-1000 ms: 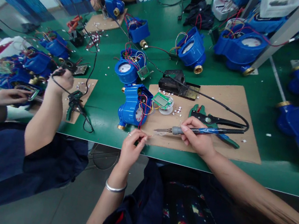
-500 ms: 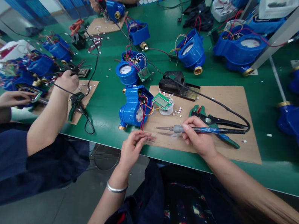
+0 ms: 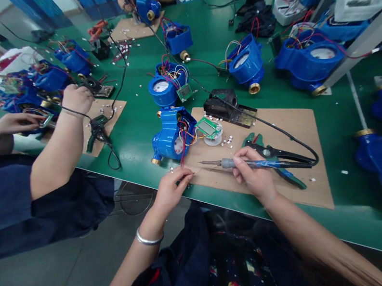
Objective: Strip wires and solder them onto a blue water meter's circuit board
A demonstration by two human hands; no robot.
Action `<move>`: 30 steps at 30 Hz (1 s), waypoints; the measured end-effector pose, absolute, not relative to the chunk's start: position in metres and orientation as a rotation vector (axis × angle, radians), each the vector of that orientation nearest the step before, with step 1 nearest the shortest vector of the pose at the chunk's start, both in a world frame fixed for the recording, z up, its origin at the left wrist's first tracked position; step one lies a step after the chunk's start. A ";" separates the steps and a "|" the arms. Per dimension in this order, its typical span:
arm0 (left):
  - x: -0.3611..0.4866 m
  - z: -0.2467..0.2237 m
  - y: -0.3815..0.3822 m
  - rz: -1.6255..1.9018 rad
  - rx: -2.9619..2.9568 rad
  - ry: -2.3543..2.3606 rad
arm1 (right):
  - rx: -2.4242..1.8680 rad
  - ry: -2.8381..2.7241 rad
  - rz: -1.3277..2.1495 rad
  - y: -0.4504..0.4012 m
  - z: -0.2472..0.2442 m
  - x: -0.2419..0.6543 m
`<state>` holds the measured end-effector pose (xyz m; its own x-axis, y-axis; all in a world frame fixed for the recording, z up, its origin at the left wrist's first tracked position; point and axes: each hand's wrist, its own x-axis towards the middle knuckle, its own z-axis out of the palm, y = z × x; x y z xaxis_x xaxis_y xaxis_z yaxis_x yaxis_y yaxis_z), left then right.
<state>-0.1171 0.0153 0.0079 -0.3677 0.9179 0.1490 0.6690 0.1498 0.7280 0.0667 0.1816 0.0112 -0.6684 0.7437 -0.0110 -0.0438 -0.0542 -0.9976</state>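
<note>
My right hand (image 3: 254,173) is closed round the grip of a soldering iron (image 3: 226,163), its tip pointing left over the cardboard sheet (image 3: 299,132). At the table's front edge my left hand (image 3: 172,186) pinches thin wires (image 3: 183,159), their ends partly hidden by the fingers. The iron's tip is a little way up and right of those fingers. Behind the left hand lies a blue water meter (image 3: 167,139), with red and yellow wires leading out of it. A green circuit board with a display (image 3: 207,127) rests beside the meter on a white round piece.
Green-handled wire strippers (image 3: 266,151) lie behind my right hand. A black soldering iron stand (image 3: 224,107) sits at the cardboard's back edge. More blue meters (image 3: 246,64) stand further back. At left, a co-worker's arm (image 3: 60,150) reaches over the table; another person works at the far side.
My left fingers have shifted slightly to the right and turned at the wire ends. The soldering iron stays almost in place. The co-worker's hand at left has moved a little left.
</note>
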 end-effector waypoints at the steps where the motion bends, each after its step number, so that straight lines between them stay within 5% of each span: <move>1: -0.117 0.009 0.016 1.018 1.551 2.091 | -0.746 -1.667 1.782 0.182 0.011 0.067; 30: -0.117 0.009 0.019 0.986 1.434 2.124 | -0.706 -1.764 1.760 0.180 0.013 0.070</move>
